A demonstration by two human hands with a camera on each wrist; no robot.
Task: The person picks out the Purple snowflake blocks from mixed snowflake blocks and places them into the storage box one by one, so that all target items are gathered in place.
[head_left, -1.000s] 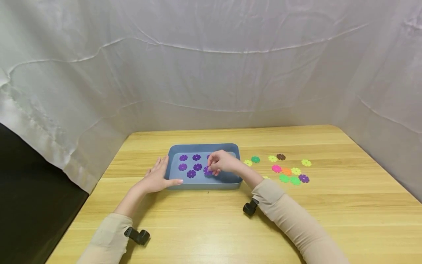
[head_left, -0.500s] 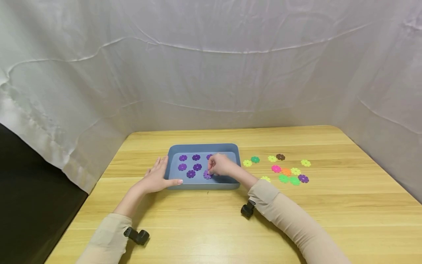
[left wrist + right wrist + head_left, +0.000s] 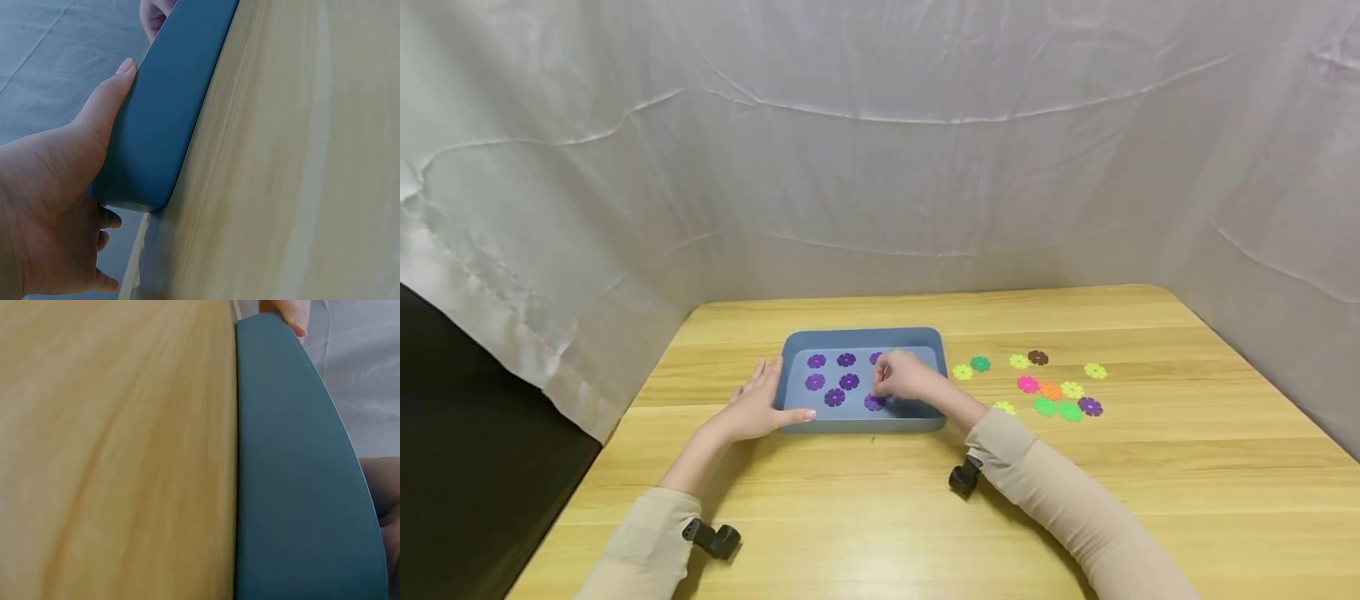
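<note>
- Gently, your right hand (image 3: 904, 377) pinches a purple flower disc (image 3: 874, 402) low inside the blue tray (image 3: 862, 335); set it flat, apart from the six discs leftward.
- Your left hand (image 3: 758, 407), fingers straight, braces the tray's smooth, rounded plastic corner.
- Beyond your right wrist, thin notched coloured discs (image 3: 1051, 390) lie scattered on the wood-grain table (image 3: 1150, 467).

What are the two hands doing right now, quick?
Left hand: open, straight fingers resting against the blue tray at its left corner.
Right hand: fingers curled, pinching a purple flower piece inside the tray.
</note>
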